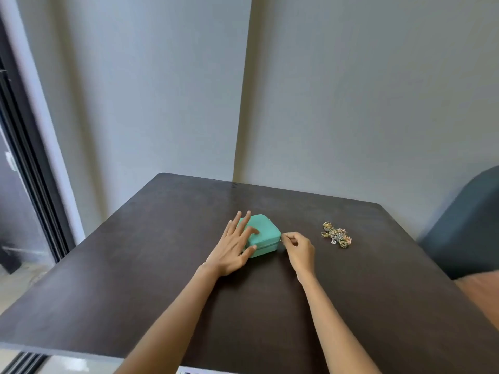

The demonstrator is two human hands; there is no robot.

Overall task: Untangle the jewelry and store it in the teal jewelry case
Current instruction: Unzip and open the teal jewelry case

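Note:
A closed teal jewelry case (pixel 266 236) lies flat near the middle of the dark table (pixel 162 252). My left hand (pixel 233 247) rests on its lid and left side with straight, spread fingers. My right hand (pixel 298 248) is at the case's right corner, thumb and forefinger pinching what looks like the small zipper pull (pixel 281 239). A tangled heap of gold and silver jewelry (pixel 336 234) lies on the table to the right of my right hand, apart from it.
The table's far edge meets a grey wall. A dark blue chair back (pixel 467 225) stands at the right, past the table's edge. A dark sliding door frame (pixel 29 171) runs down the left side.

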